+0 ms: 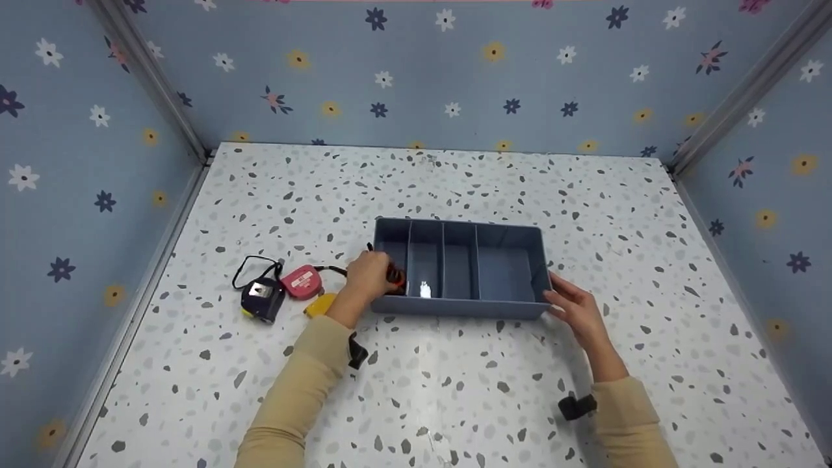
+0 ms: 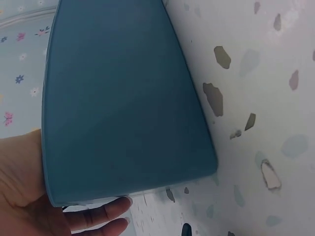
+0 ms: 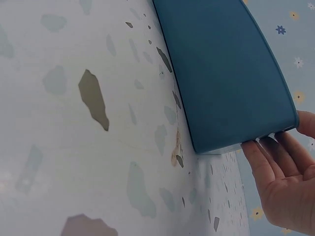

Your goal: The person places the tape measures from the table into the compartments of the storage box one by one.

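A grey-blue divided box (image 1: 455,309) lies lengthwise before me, with three narrow compartments and a wider one at the right. My left hand (image 1: 368,276) grips its left end; in the left wrist view two fingers (image 2: 101,214) extend along the outer end wall. Beside that hand, in the leftmost compartment, shows an orange and black object (image 1: 398,278), partly hidden by the hand. At the opposite end my right hand (image 1: 578,311) holds the end wall, thumb at the rim, fingers (image 3: 258,162) against the outside.
Left of the box lie a dark tape measure (image 1: 263,300) with a wrist strap, a pink tape measure (image 1: 303,283) and a yellow one (image 1: 320,304) partly covered by my left arm. Flower-patterned panels (image 1: 416,78) border the speckled table (image 1: 429,182) at back and sides.
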